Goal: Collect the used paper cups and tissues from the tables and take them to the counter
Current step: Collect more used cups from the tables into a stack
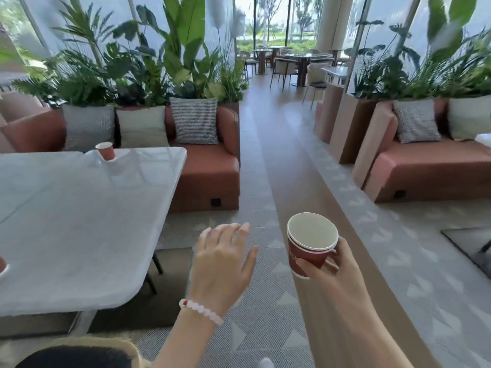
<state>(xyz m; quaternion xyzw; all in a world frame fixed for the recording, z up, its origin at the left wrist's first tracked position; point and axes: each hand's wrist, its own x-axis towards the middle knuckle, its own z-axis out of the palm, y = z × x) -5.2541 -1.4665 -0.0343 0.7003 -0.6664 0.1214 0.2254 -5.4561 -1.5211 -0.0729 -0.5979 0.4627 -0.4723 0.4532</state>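
Note:
My right hand (325,264) grips two red paper cups (308,247) nested together, empty and white inside, held upright over the floor. My left hand (225,257) hovers open beside them, fingers relaxed, holding nothing, with a bead bracelet on the wrist. Another red paper cup (105,150) stands at the far edge of the white table (79,221) on my left. A sliver of a further red cup (2,264) shows at the frame's left edge on the same table.
A rust-coloured sofa (207,176) with cushions stands behind the table, backed by planters. A matching sofa (430,168) sits on the right. A wood-floor aisle (268,144) runs between them toward distant tables and chairs (289,65). A chair back (79,351) is at bottom left.

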